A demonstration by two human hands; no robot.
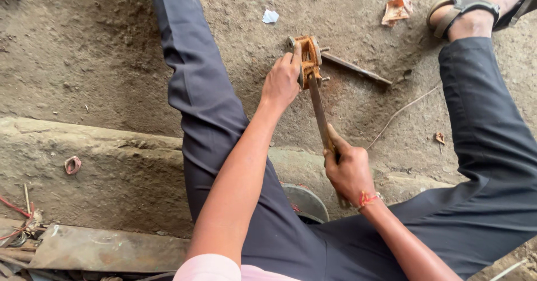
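left hand [281, 82] gripping rusty orange metal part [308, 57], right hand [348, 172] clasping flat metal bar [319, 113], dirt ground [100, 52]

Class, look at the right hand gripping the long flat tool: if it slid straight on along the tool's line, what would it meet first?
Probably the rusty orange metal part that the left hand steadies; the right hand points up the flat tool toward it.
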